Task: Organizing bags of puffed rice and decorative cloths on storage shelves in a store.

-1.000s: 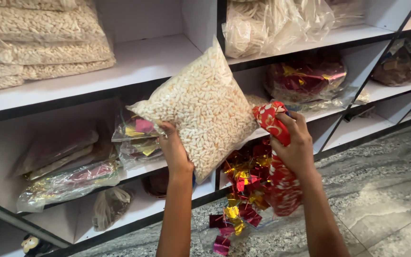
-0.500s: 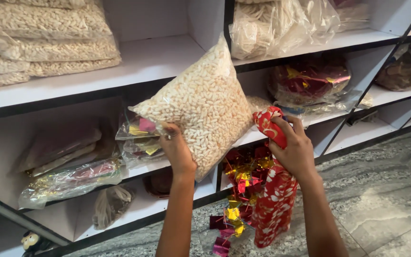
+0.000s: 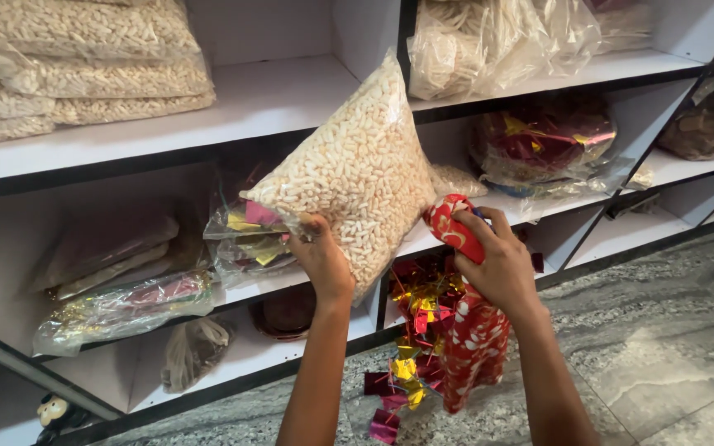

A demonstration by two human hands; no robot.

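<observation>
Head view, and down at the bottom there's the grey stone floor [image 3: 663,347], with my two forearms coming up from it. Right hand [image 3: 502,264] first: my fingers [image 3: 489,221] are wrapped tight round the gathered neck of a red patterned cloth bag [image 3: 473,330], which hangs straight down from my fist. Beside it dangles a string of shiny red and gold foil pieces [image 3: 411,347], trailing almost to the floor; whether I'm gripping that string too I can't tell. Left hand [image 3: 324,260] now: fingers clamped on the lower corner of a clear bag of puffed rice [image 3: 365,173], thumb across the front, the bag tipped up at a slant in the air, just in front of the white shelves [image 3: 274,91]. So both bags are off the shelf and in my grip, neither one set down anywhere yet. Behind the puffed rice, on the middle shelf, sit small packets with gold and pink contents [image 3: 245,235] and a long flat packet [image 3: 117,306] to the left. Further right, a big wrapped red and gold bundle [image 3: 543,140]. Up top, flat stacked bags of the same puffed rice [image 3: 84,58] on the left, and clear bags of pale strips [image 3: 489,41] on the right.
</observation>
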